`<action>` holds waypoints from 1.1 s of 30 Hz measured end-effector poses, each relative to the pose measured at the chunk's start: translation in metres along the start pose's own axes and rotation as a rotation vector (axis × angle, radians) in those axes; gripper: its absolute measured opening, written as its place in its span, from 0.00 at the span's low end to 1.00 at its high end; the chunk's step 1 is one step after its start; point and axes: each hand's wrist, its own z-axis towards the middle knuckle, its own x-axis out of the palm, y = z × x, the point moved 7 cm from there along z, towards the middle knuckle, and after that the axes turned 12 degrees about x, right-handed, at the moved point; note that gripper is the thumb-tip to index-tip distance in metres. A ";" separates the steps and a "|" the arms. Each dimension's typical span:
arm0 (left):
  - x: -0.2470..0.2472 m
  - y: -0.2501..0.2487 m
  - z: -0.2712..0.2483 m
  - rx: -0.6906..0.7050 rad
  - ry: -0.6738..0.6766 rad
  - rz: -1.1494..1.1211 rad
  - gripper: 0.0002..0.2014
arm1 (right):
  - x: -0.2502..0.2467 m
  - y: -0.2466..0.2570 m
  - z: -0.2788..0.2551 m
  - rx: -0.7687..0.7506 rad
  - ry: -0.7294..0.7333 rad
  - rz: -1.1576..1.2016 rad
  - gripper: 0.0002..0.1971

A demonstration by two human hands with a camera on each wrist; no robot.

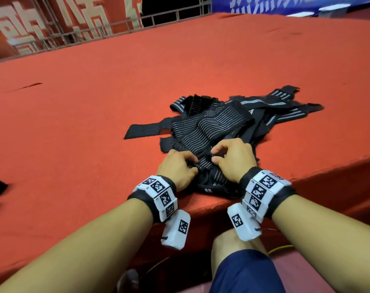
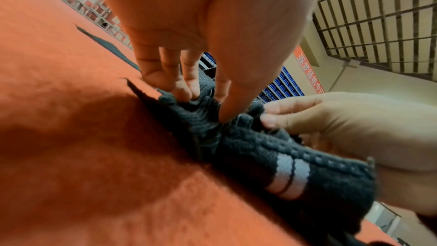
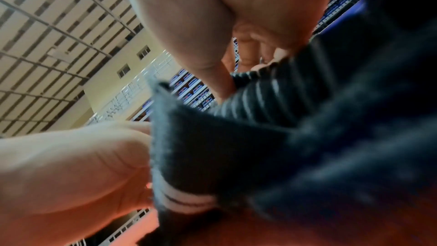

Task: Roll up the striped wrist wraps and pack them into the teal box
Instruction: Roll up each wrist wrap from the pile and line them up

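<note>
One tangled pile of wraps [image 1: 218,123] lies on the red table [image 1: 95,102]; their number can't be counted. Two hands work its near end: left hand [image 1: 177,168] at 7 o'clock, right hand [image 1: 235,159] at 5, both pinching one wrap [image 2: 272,149] with curled fingers

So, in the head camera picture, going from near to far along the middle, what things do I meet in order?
Knee → red table edge → two hands, left hand and right hand, gripping the nearest wrap → pile of striped wraps → bare red table → metal railing.
</note>
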 end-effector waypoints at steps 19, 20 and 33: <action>-0.039 0.007 -0.013 0.211 -0.268 -0.213 0.08 | 0.007 0.063 -0.037 -0.286 0.114 0.365 0.05; -0.036 0.007 -0.014 0.207 -0.212 -0.221 0.06 | 0.005 0.064 -0.034 -0.317 0.069 0.258 0.06; -0.037 0.009 -0.031 0.219 -0.094 -0.671 0.15 | 0.012 0.065 0.000 -0.259 0.009 -0.355 0.32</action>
